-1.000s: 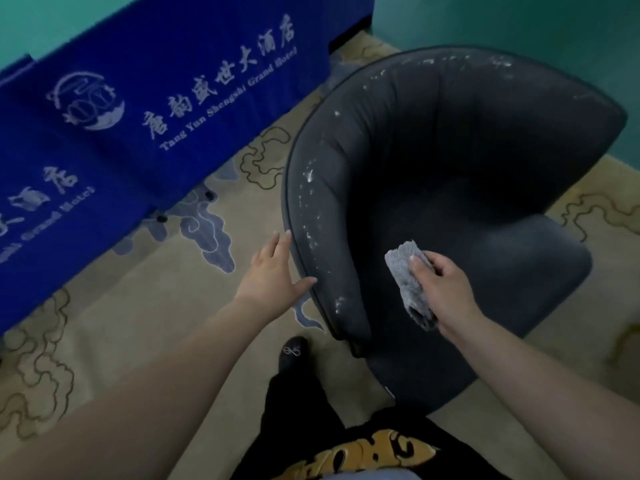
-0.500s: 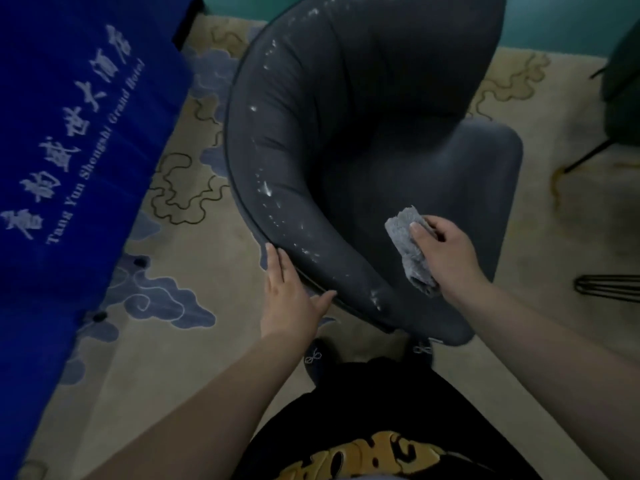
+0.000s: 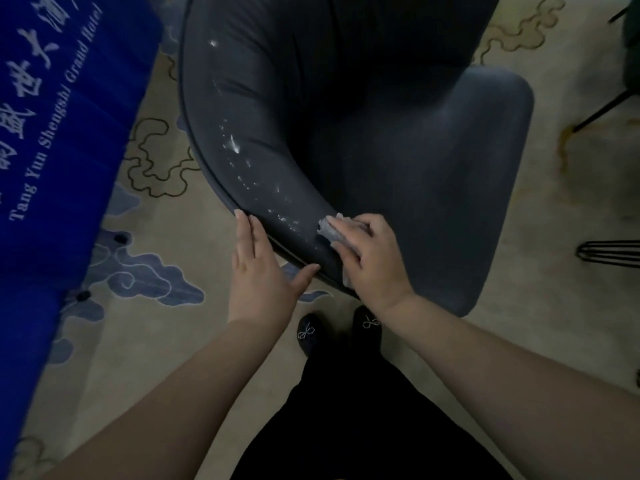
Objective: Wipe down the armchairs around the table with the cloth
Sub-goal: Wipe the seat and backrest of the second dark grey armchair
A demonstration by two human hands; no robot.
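Armchair wipe, near arm rim; cloth pressed down.

Head view: right hand [image 3: 372, 258] flat, fingers spread over cloth [image 3: 329, 230], pinning it to the armchair [image 3: 398, 140] rim beside white specks [image 3: 235, 147], likely to rub them off; left hand [image 3: 263, 268] open, empty, braced on the rim's outer edge, probably steadying the chair.

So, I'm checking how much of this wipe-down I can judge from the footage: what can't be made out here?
- Most of the cloth: head view, covered by the right hand.
- Top of the armchair back: cut off by the upper frame edge.
- Its base and legs: hidden under the seat.
- Outer side of the backrest behind the left hand: faces away from the camera.
- Second chair at right: cut off by the frame edge.
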